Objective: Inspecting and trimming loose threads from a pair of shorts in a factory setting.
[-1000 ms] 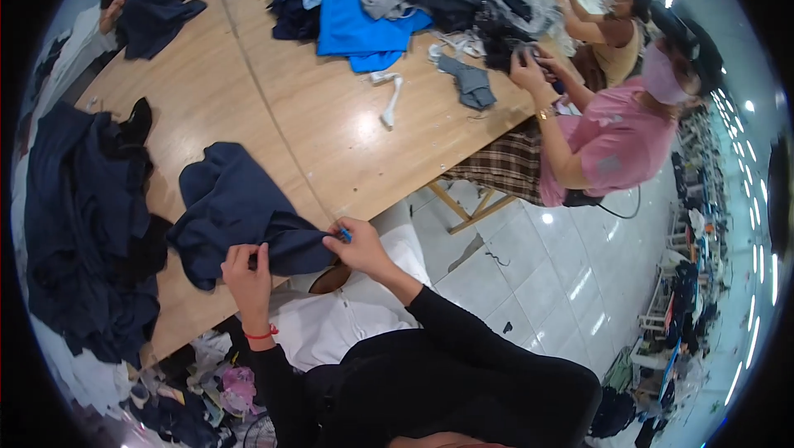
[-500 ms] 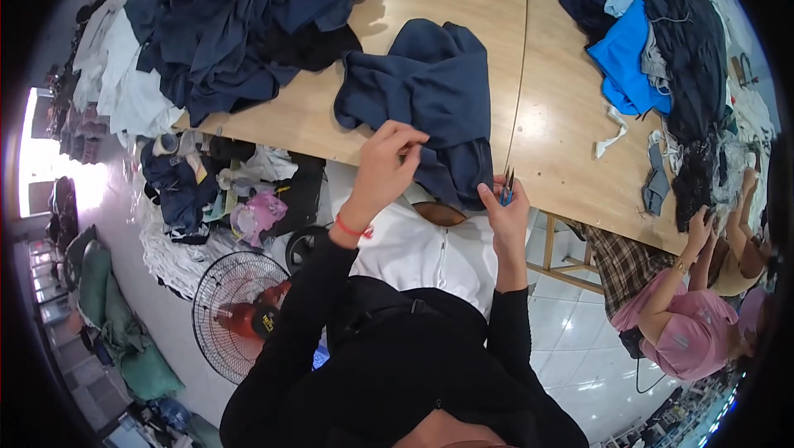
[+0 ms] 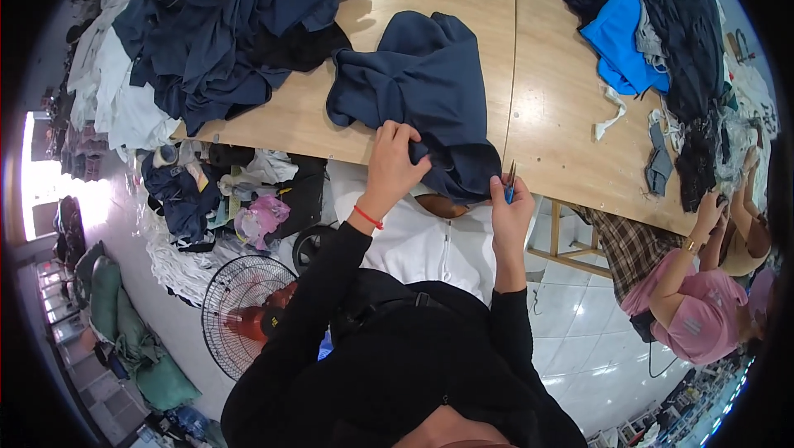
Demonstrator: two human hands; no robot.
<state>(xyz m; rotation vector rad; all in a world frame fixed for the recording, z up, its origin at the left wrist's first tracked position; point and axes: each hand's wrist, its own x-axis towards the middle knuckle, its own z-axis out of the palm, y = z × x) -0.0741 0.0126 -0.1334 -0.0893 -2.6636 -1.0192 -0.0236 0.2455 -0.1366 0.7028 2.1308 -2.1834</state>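
A navy garment [image 3: 438, 76] lies bunched at the table's near edge, its lower part hanging over toward my lap. My left hand [image 3: 395, 158] has its fingers curled closed on the garment's near left fold. At the garment's lower right corner is my right hand [image 3: 511, 208], closed around small thread snips [image 3: 510, 190] with blue handles and blades pointing up. Its thumb lies against the cloth's edge; whether it also pinches the cloth is hard to tell. White fabric [image 3: 405, 237] covers my lap below.
A heap of navy garments [image 3: 223, 26] fills the table's far left, beside white cloth [image 3: 116, 84]. Blue [image 3: 624, 43] and dark clothes lie on the right, near a person in pink [image 3: 703, 307]. A caged fan [image 3: 240, 316] stands on the floor at my left.
My left hand has gone from hovering with loosely bent fingers to gripping the garment's fold. The cloth's lower right corner has spread outward a little. The view has shifted slightly.
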